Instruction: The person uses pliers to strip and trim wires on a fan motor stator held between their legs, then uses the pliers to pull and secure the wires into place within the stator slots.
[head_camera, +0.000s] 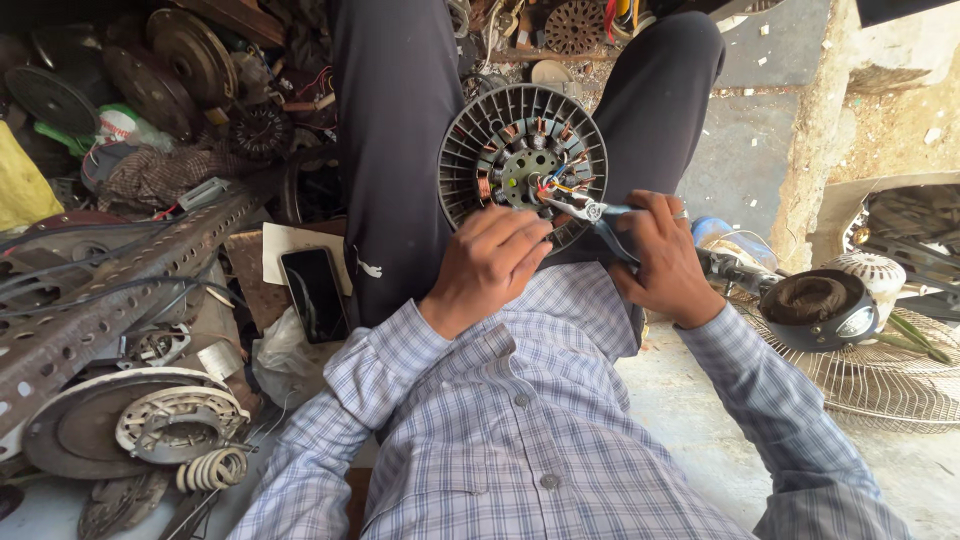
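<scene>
Motor: the round grey fan motor (522, 165) rests on my lap between my thighs, finned rim facing up, copper coils and coloured wires (562, 183) showing at its middle.
Left hand: my left hand (488, 268) lies on the motor's near rim, fingers curled against it, steadying it.
Right hand: my right hand (660, 255) is closed around the blue handles of the pliers (590, 211); a ring sits on one finger.
Pliers: the metal tip reaches into the wires just beside the hub; I cannot tell whether it bites a wire.
To my left: a phone (316, 293) lies screen-up on the floor, beside a perforated steel bar (120, 290) and old motor parts.
To my right: a fan grille (880, 370) lies flat, a dark fan head (820, 308) on it.
</scene>
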